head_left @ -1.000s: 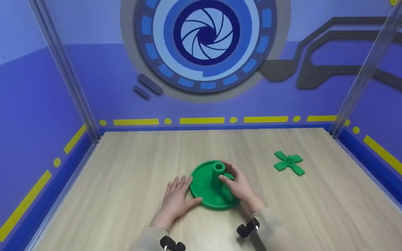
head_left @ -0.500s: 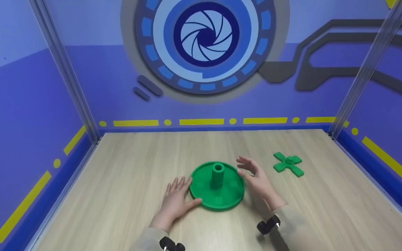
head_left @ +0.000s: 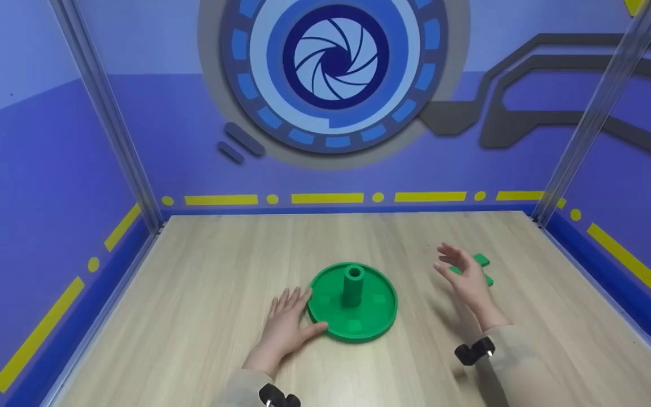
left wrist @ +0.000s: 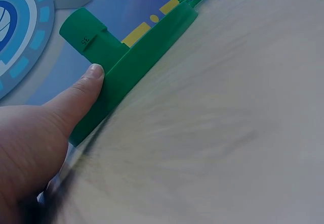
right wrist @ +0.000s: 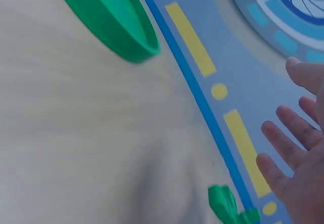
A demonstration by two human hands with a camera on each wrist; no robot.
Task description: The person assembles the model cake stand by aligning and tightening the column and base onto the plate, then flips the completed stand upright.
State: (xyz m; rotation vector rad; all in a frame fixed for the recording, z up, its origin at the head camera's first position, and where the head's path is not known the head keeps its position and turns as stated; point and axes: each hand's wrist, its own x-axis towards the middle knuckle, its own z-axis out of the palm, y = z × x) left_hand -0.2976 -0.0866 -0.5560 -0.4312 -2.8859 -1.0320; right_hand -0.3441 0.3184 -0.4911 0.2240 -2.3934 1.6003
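Note:
A round green tray-like disc [head_left: 374, 316] with a raised rim lies on the table, and a hollow green post [head_left: 352, 291] stands upright at its middle. My left hand [head_left: 285, 325] rests at the disc's left side, fingers spread and fairly straight, thumb [left wrist: 86, 87] against the rim in the left wrist view. To the right, my right hand [head_left: 468, 282] hovers with relaxed, parted fingers and nothing in them. It overlaps a green four-armed cross piece [head_left: 481, 260], hiding most of it in the head view; part of that cross [right wrist: 224, 204] shows below the hand in the right wrist view.
The light wood table [head_left: 235, 254] is bounded by a blue back wall [head_left: 190, 141] and side walls. Metal posts [head_left: 116, 135] stand at both back corners. Each sleeved forearm carries a small black wrist camera [head_left: 475, 351].
My right hand has left the post and disc, moving right to the cross piece. My left hand has stayed at the disc's left rim.

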